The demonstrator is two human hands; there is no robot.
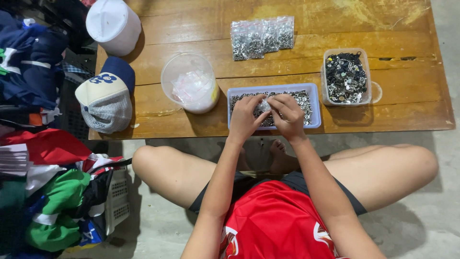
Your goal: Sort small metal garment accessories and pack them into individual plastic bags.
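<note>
My left hand [244, 117] and my right hand [289, 115] meet over a shallow blue tray [316, 106] filled with small metal rings. Between the fingers of both hands sits a small clear plastic bag [263, 105], pinched from either side. Several filled clear bags [262, 36] of the same small metal parts lie in a row farther back on the low wooden table [191, 29]. A clear box [346, 76] of darker metal pieces stands to the right of the tray.
A clear round tub [189, 82] with empty bags inside stands left of the tray. A cap [106, 95] lies at the table's left end, a white bucket [114, 25] behind it. Piled clothes [48, 192] and a basket are on the floor at left.
</note>
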